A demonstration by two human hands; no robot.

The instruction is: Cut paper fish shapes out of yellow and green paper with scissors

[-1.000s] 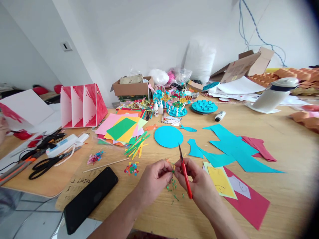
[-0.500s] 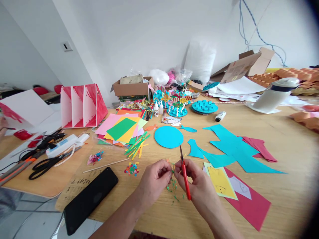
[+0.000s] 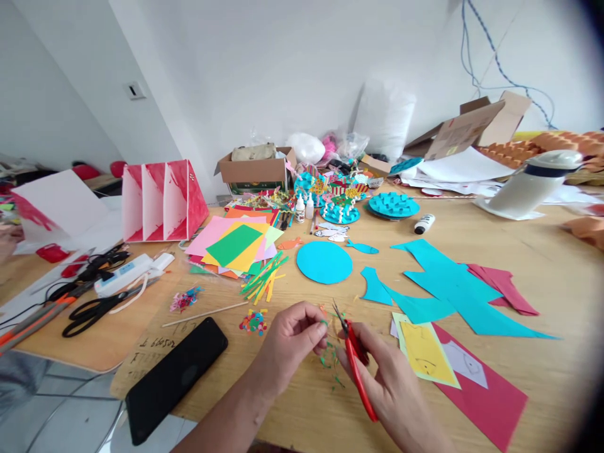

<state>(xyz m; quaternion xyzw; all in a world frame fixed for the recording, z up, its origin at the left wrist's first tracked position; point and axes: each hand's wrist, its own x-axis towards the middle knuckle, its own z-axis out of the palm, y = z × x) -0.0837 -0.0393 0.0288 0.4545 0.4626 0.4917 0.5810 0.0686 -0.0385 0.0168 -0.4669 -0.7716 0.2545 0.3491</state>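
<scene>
My left hand is closed in a pinch above the table, with a tiny green paper scrap showing at the fingertips. Red-handled scissors are in my right hand, their narrow blades pointing up and away, slightly parted. Beneath and between both hands lie small green paper clippings. Beyond them is a blue paper circle. Left of my left hand sits a little pile of coloured paper dots. Green and yellow paper strips lie farther back.
A black phone and a wooden stick lie at left. Blue paper offcuts and a red sheet spread at right. Glue bottles, stacked coloured paper and a white jug stand farther back. Another person's hand shows far left.
My right hand has drawn away from my left, toward the right and nearer me. The scissors now tilt to the left with blades slightly parted. The view has shifted slightly.
</scene>
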